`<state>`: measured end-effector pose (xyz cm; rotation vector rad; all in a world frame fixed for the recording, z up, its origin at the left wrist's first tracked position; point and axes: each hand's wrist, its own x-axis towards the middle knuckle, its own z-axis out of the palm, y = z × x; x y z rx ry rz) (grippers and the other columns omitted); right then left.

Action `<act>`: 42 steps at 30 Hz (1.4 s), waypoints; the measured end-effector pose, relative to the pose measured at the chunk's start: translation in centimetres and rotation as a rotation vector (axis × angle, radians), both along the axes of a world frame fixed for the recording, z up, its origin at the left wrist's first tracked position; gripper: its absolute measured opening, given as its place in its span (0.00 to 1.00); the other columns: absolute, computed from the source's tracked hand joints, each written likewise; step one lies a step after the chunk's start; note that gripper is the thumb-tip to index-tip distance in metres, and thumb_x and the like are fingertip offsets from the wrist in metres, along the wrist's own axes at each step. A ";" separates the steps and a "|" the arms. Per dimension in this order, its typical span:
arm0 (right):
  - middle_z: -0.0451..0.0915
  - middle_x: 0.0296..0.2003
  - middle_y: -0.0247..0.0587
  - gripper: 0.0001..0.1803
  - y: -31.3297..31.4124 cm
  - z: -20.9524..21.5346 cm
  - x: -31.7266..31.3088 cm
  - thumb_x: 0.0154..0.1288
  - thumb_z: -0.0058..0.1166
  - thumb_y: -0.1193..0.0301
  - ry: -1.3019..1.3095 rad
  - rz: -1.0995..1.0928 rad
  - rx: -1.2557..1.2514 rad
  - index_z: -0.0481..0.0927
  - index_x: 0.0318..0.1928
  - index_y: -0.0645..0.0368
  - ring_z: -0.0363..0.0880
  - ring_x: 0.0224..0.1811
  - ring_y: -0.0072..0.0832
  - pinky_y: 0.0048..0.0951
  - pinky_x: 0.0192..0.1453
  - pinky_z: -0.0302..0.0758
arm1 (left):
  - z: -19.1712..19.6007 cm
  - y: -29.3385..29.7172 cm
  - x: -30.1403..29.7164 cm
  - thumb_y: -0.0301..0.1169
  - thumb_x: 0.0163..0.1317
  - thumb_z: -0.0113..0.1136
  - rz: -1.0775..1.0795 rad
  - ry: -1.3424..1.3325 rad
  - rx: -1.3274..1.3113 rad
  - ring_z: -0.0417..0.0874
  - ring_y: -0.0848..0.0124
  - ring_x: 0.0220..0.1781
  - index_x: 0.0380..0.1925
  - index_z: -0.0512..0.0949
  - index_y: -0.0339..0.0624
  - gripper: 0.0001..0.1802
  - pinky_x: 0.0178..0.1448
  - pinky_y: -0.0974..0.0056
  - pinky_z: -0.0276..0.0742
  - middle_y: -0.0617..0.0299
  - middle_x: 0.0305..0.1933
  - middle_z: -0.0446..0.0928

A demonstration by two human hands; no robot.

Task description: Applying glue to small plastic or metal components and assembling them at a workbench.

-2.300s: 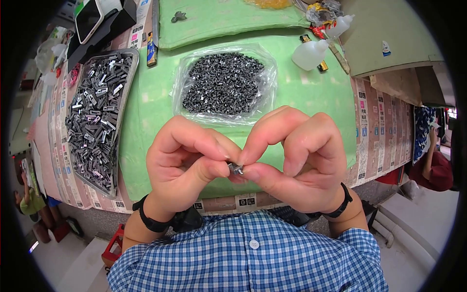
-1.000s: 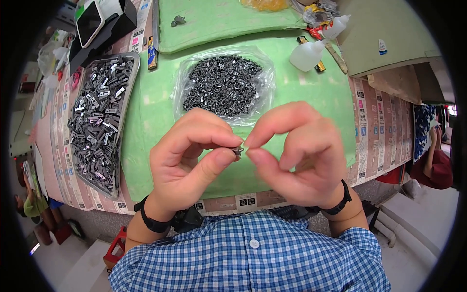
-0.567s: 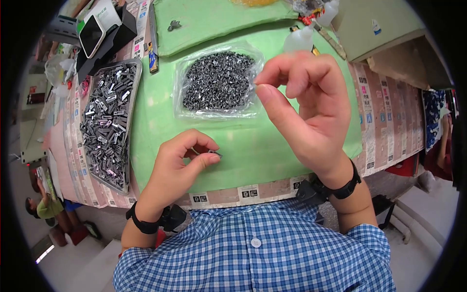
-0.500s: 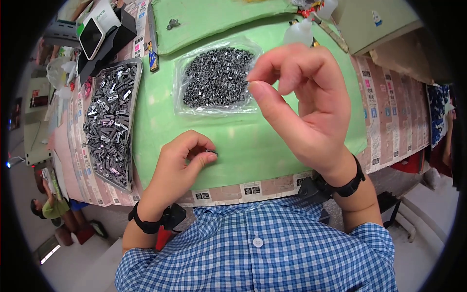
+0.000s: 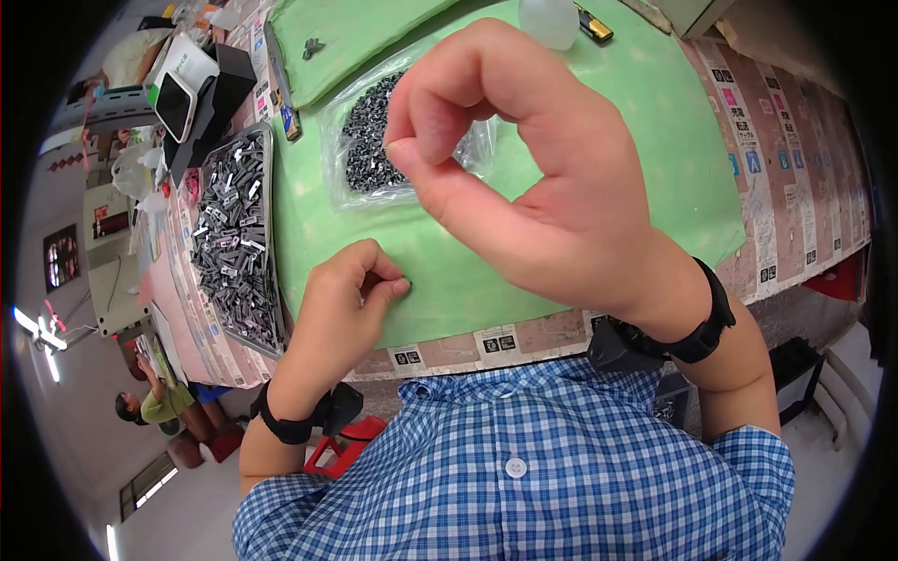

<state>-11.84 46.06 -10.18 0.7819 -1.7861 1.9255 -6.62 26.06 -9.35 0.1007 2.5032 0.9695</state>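
Note:
My right hand (image 5: pixel 571 187) is raised above the green mat (image 5: pixel 673 196), thumb and forefinger pinched together; whatever lies between the tips is too small or hidden to make out. Lower and to the left, my left hand (image 5: pixel 339 304) rests by the mat with its fingers curled. A tiny dark part (image 5: pixel 408 283) barely shows at its thumb and fingertip. Behind the right hand lies a clear plastic bag (image 5: pixel 369 199) with a heap of small black shiny parts (image 5: pixel 368 154), partly covered by that hand. A tray (image 5: pixel 274 234) of dark oblong pieces (image 5: pixel 232 243) stands left of the mat.
At the far left, a white phone (image 5: pixel 176 106) leans by a black box (image 5: pixel 224 89). A cutter knife (image 5: pixel 289 122) lies along the mat's left edge. A translucent bottle (image 5: pixel 548 21) and a yellow-black object (image 5: pixel 595 26) are at the back. Another person (image 5: pixel 166 402) sits far left.
My right hand has come up and to the left, now covering much of the bag. The left hand keeps its pinch nearly in place. The whole view has shifted and tilted somewhat.

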 end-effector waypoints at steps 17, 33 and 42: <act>0.72 0.29 0.36 0.09 0.5 0.2 -0.3 0.50 0.51 0.87 -0.024 0.024 0.063 0.68 0.30 0.62 0.70 0.29 0.19 0.19 0.35 0.68 | -0.4 2.3 0.8 0.15 0.40 0.53 -0.248 0.356 -0.373 0.71 0.54 0.24 0.21 0.65 0.37 0.09 0.28 0.55 0.66 0.53 0.24 0.69; 0.72 0.32 0.37 0.10 0.7 0.5 -0.5 0.53 0.51 0.86 -0.114 0.035 0.024 0.66 0.30 0.60 0.68 0.31 0.19 0.19 0.39 0.67 | 0.1 2.3 1.0 0.14 0.42 0.53 -0.209 0.321 -0.414 0.73 0.52 0.27 0.29 0.70 0.36 0.12 0.29 0.55 0.66 0.53 0.24 0.71; 0.72 0.34 0.39 0.12 1.1 1.2 -0.4 0.54 0.51 0.86 -0.166 0.108 -0.026 0.64 0.32 0.59 0.70 0.34 0.20 0.21 0.42 0.68 | 3.0 0.9 -1.1 0.22 0.57 0.56 0.201 -0.074 0.806 0.75 0.75 0.29 0.28 0.68 0.38 0.06 0.31 0.73 0.75 0.58 0.32 0.71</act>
